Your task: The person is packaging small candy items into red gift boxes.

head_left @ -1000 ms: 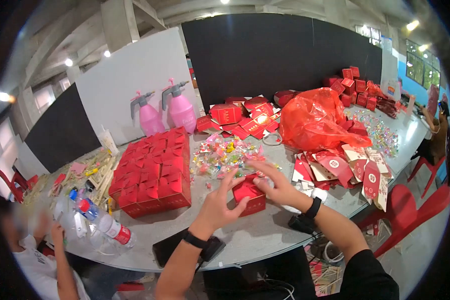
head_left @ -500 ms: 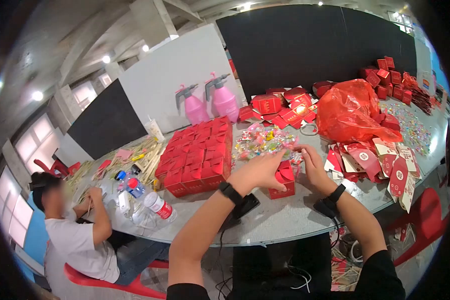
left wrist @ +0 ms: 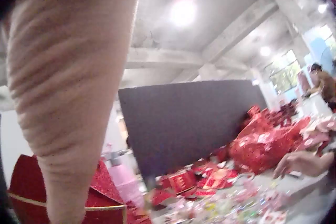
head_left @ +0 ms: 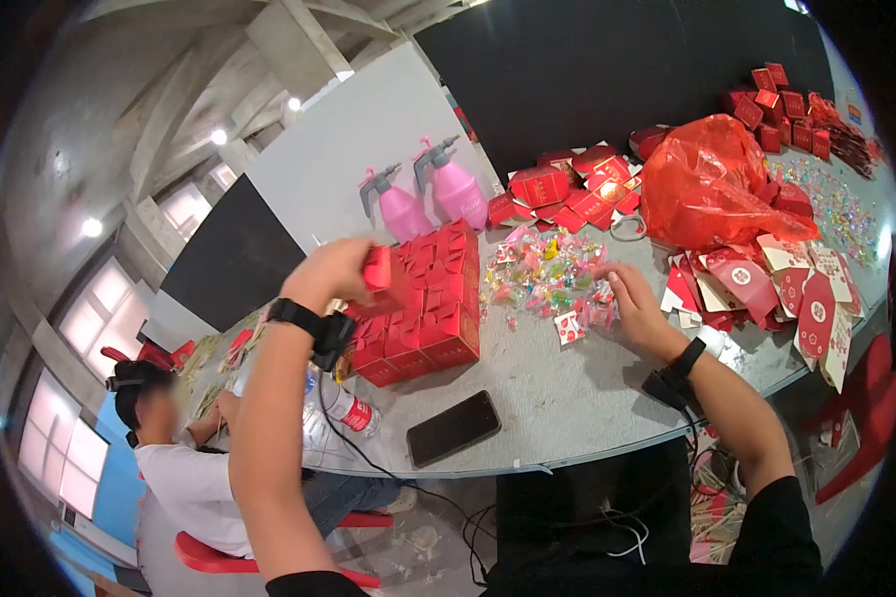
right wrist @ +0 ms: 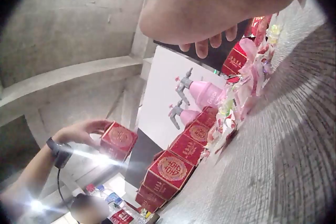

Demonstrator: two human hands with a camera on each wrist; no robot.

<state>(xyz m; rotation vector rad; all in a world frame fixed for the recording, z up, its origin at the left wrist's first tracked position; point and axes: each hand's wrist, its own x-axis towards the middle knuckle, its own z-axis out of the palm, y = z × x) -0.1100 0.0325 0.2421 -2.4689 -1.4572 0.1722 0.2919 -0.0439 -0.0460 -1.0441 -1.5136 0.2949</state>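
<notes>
- Head view, location: the left hand holds a small red cardboard box aloft, in front of the left side of a block of matching red cardboard boxes with folded tops.
- Head view, placement: the block stands in tight rows on the grey counter, presumably so the boxes brace one another and save room. A loose heap of clear and coloured wrapped sweets lies between the block and the right hand, probably for easy reach. A flat black phone lies near the front edge.
- Head view, grip: left is clamped on the box. Right is relaxed, fingers only slightly bent, at the right border of the heap; contact with a sweet cannot be told.
- Left wrist view: the bare forearm blocks much of the frame. Left grip is hidden here, so its closure cannot be judged. The right hand shows at the far right, beside the heap.
- Right wrist view: the held box is clear of the block, its gold round emblem facing this camera. Left grip has the box between fingers and thumb, likely to steer it by its sides. Right fingertips hang spread, nothing visible between them. Two pink plastic spray bottles with grey nozzles stand behind the block.
</notes>
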